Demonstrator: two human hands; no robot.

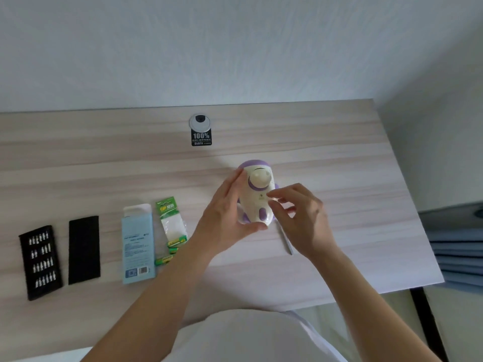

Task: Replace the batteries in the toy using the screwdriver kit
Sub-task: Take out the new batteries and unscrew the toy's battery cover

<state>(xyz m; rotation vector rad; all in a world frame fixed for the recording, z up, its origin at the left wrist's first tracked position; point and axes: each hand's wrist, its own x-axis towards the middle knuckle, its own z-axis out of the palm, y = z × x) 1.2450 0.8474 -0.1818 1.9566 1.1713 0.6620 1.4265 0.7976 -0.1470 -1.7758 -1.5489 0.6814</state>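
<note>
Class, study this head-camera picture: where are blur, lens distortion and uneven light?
Head view: the right hand looks motion-smeared; the left hand holding the toy is sharper; the desk edges splay from wide-angle distortion; a brighter patch lies on the desk beside the toy.

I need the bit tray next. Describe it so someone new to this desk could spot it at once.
On the wooden desk, look along the row of items left of the toy. The bit tray is the leftmost. Unlike the plain black slab beside it, it holds rows of small silver bits.
</note>
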